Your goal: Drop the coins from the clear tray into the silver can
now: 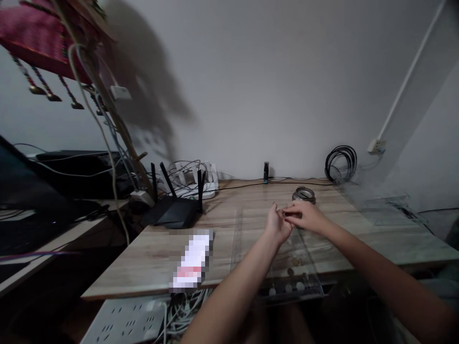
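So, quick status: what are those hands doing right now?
Left hand and right hand meet, fingertips pinching something small and dark, too small to tell. Clear acrylic tray beneath. Tape roll just behind.

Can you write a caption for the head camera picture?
Two hands, left hand and right hand, meet above a clear tray.

Both forearms are bare to the elbow, with no sleeves, and the left hand (278,224) and right hand (306,216) are ungloved.
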Tool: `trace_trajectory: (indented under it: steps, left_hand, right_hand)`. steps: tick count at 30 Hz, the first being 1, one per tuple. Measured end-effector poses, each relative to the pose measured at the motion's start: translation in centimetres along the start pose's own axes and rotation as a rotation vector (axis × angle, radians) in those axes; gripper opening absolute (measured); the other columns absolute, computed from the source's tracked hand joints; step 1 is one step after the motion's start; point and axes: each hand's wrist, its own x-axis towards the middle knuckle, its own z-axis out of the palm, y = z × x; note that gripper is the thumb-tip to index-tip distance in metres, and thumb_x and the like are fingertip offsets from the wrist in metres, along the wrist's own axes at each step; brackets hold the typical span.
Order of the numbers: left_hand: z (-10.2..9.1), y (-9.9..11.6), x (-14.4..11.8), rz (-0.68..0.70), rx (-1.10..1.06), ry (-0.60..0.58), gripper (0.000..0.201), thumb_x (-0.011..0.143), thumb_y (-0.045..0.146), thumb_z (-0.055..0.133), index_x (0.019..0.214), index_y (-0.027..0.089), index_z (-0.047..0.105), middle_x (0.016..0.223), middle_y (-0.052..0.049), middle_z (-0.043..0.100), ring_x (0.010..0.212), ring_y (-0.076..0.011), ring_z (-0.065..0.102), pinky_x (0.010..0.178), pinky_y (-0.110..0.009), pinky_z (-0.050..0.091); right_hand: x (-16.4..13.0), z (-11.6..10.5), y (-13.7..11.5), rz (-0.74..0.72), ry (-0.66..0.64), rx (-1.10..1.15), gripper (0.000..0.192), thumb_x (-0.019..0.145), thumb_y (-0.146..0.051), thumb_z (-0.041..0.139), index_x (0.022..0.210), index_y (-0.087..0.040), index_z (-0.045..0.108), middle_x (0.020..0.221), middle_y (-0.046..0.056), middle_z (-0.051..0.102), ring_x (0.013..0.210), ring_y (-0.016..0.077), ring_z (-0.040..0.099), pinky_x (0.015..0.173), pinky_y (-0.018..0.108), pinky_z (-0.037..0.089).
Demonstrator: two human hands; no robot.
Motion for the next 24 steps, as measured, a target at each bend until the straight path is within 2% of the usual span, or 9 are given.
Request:
trace_trajectory:
  steps: [3, 6, 9, 11, 13, 17, 20, 22, 24]
  left_hand:
    - [0.2, -0.3, -0.2, -0.016, 0.004, -0.054, 0.051, 0.093, 0.044, 0.018, 0.086, 0.009, 0.055, 0.070, -0.009, 0.058, 0.062, -0.0162, 0.058, 0.061, -0.028, 0.048]
    - [-0.4, -0.2, -0.5, -0.064, 0.164, -0.084, 0.034, 0.089, 0.037, 0.033, 0.089, 0.012, 0.056, 0.079, -0.009, 0.061, 0.071, -0.0168, 0.060, 0.067, -0.030, 0.048]
    - [-2.1, 0.2, -0.6, -0.013, 0.671, -0.053, 0.020, 0.080, 0.025, 0.046, 0.090, 0.016, 0.060, 0.087, -0.006, 0.062, 0.078, -0.0154, 0.059, 0.071, -0.028, 0.046]
    - [-3.5, 0.2, -0.7, 0.087, 1.084, -0.005, 0.014, 0.073, 0.021, 0.052, 0.081, 0.017, 0.063, 0.078, -0.004, 0.062, 0.081, -0.0171, 0.058, 0.075, -0.029, 0.045]
    - [-4.9, -0.2, -0.8, 0.135, 1.315, 0.024, 0.005, 0.063, 0.016, 0.059, 0.067, 0.018, 0.062, 0.062, -0.001, 0.057, 0.082, -0.0211, 0.057, 0.080, -0.033, 0.043]
    - [-6.8, -1.6, -1.8, 0.177, 1.546, 0.001, 0.011, 0.053, 0.011, 0.065, 0.059, 0.019, 0.060, 0.063, -0.003, 0.056, 0.083, -0.0263, 0.057, 0.084, -0.037, 0.041]
    - [-7.3, -2.4, -2.9, 0.238, 1.920, -0.189, 0.011, 0.061, 0.020, 0.064, 0.072, 0.018, 0.062, 0.084, -0.008, 0.060, 0.078, -0.0241, 0.058, 0.077, -0.034, 0.044]
    - [-7.3, -2.6, -3.5, 0.221, 2.106, -0.324, 0.017, 0.067, 0.024, 0.062, 0.082, 0.016, 0.063, 0.091, -0.011, 0.060, 0.075, -0.0229, 0.059, 0.070, -0.032, 0.046]
    - [-7.3, -2.7, -3.9, 0.209, 2.209, -0.395, 0.026, 0.068, 0.027, 0.061, 0.092, 0.015, 0.061, 0.094, -0.013, 0.060, 0.073, -0.0231, 0.059, 0.067, -0.032, 0.047]
  right_hand:
    - [-0.4, -0.1, -0.6, -0.034, -0.022, 0.003, 0.019, 0.080, -0.020, 0.054, 0.086, -0.020, 0.072, 0.083, 0.006, 0.067, 0.078, 0.0158, 0.059, 0.071, 0.026, 0.043]
    - [1.3, -1.3, 2.6, 0.166, 0.129, -0.039, 0.021, 0.081, -0.018, 0.051, 0.084, -0.017, 0.071, 0.082, 0.007, 0.069, 0.076, 0.0159, 0.060, 0.071, 0.026, 0.043]
    - [3.4, -2.3, 6.7, 0.359, 0.140, -0.118, 0.019, 0.077, -0.017, 0.054, 0.087, -0.015, 0.071, 0.083, 0.007, 0.070, 0.074, 0.0157, 0.061, 0.068, 0.025, 0.043]
    - [4.4, -2.3, 8.5, 0.388, 0.070, -0.172, 0.018, 0.075, -0.016, 0.056, 0.085, -0.014, 0.071, 0.080, 0.006, 0.070, 0.072, 0.0153, 0.060, 0.065, 0.024, 0.042]
    - [5.0, -2.1, 9.1, 0.384, 0.028, -0.203, 0.017, 0.073, -0.017, 0.058, 0.082, -0.016, 0.071, 0.079, 0.005, 0.070, 0.072, 0.0152, 0.060, 0.064, 0.023, 0.041]
    - [4.8, -2.2, 7.3, 0.384, 0.020, -0.252, 0.016, 0.073, -0.025, 0.060, 0.083, -0.018, 0.071, 0.083, 0.006, 0.070, 0.075, 0.0163, 0.059, 0.065, 0.024, 0.039]
    - [2.7, -2.3, 4.5, 0.376, 0.107, -0.280, 0.025, 0.081, -0.035, 0.051, 0.090, -0.020, 0.069, 0.088, 0.006, 0.069, 0.077, 0.0169, 0.058, 0.066, 0.025, 0.038]
    - [0.2, -1.5, 2.2, 0.307, 0.018, -0.242, 0.025, 0.083, -0.034, 0.049, 0.087, -0.020, 0.069, 0.086, 0.006, 0.068, 0.076, 0.0169, 0.057, 0.065, 0.026, 0.038]
    - [-2.7, 0.2, 0.1, 0.174, -0.236, -0.177, 0.016, 0.076, -0.030, 0.058, 0.081, -0.020, 0.070, 0.082, 0.005, 0.067, 0.079, 0.0177, 0.057, 0.068, 0.026, 0.038]
